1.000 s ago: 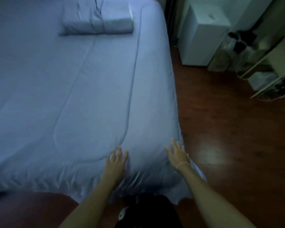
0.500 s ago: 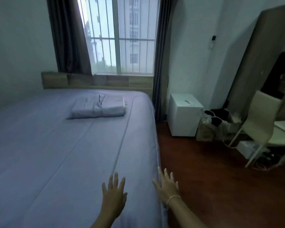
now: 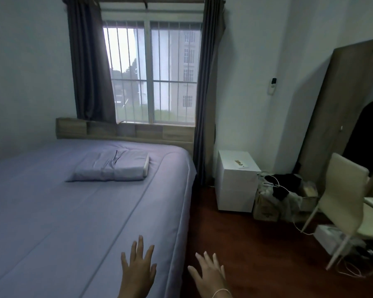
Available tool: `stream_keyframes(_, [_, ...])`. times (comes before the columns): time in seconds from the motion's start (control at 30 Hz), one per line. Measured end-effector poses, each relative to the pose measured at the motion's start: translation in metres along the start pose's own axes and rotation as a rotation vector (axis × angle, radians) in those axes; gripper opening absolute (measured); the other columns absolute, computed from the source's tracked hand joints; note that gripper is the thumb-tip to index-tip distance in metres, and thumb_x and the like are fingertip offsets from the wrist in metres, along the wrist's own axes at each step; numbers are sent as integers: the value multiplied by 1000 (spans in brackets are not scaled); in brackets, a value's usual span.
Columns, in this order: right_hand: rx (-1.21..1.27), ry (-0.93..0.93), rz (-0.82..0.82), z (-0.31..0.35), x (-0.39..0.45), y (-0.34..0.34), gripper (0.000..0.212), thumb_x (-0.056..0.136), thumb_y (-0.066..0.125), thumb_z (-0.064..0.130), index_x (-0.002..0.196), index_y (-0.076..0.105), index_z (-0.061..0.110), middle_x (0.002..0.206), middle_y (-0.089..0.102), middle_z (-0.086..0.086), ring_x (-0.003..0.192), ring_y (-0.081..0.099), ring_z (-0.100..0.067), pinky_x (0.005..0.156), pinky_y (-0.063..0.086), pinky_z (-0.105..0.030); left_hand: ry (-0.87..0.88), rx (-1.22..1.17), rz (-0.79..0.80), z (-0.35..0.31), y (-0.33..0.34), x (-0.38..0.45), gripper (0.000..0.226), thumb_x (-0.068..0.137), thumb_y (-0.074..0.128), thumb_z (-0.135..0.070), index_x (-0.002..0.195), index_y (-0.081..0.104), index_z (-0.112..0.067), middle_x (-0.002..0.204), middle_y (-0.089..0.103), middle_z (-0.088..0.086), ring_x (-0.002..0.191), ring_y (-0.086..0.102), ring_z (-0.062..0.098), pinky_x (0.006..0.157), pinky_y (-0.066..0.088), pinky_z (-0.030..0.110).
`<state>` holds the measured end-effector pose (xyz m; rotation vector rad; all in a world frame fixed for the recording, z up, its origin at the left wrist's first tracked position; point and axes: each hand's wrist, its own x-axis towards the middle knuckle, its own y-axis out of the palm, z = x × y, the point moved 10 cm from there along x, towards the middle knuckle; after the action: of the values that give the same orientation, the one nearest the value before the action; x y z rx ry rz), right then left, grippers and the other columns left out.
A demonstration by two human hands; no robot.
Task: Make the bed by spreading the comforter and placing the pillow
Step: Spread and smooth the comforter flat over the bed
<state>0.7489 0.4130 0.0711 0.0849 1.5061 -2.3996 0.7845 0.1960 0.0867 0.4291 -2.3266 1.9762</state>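
both hands flat and empty: left hand (image 3: pixel 138 268) over the comforter (image 3: pixel 73 222), right hand (image 3: pixel 209 274) past its edge. pillow (image 3: pixel 110 167) far ahead. best to sweep outward, evenly.

Both hands enter from the bottom edge of the head view, backs toward the camera and fingers pointing forward. The left hand (image 3: pixel 138 269) is extended with its fingers (image 3: pixel 140 246) straight and spread, the thumb angled out to the right, and nothing gripped; only a short part of the forearm shows below it. The right hand (image 3: pixel 209 274) lies just beside the left one, apart from it, with straight, slightly fanned fingers, the thumb pointing left, nothing held, and a thin pale band around the wrist (image 3: pixel 221 292).
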Motion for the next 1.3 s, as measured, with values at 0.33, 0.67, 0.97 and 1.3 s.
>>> stream_keyframes(0.33, [42,-66,-25,-17,139,-61,102,58,2,90,147,13,42,160,3,7,148,-5,-23,118,5,-50,-93,86,10,-22,25,140,63,36,93,-36,94,72,-26,117,66,14,102,66,33,71,50,62])
stream_keyframes(0.67, [-21,-121,-116,-28,351,-150,56,92,47,44,144,30,36,154,29,7,144,21,-17,118,9,-50,-134,-130,-184,-42,17,357,26,90,57,-28,114,65,-22,119,64,-2,107,62,16,109,22,55])
stream_keyframes(0.97, [-2,-45,-65,-82,539,-171,58,90,51,41,144,30,37,152,31,9,144,21,-17,118,14,-49,-95,-161,-11,-93,111,522,35,97,39,-35,130,49,-30,139,46,-7,127,45,10,116,5,49])
stream_keyframes(1.3, [-78,-98,-32,-89,825,-224,71,79,59,55,141,29,44,148,36,17,137,35,-12,113,30,-44,-236,-79,32,-71,173,746,33,67,40,-49,82,68,-39,86,67,-17,76,66,-2,82,53,43])
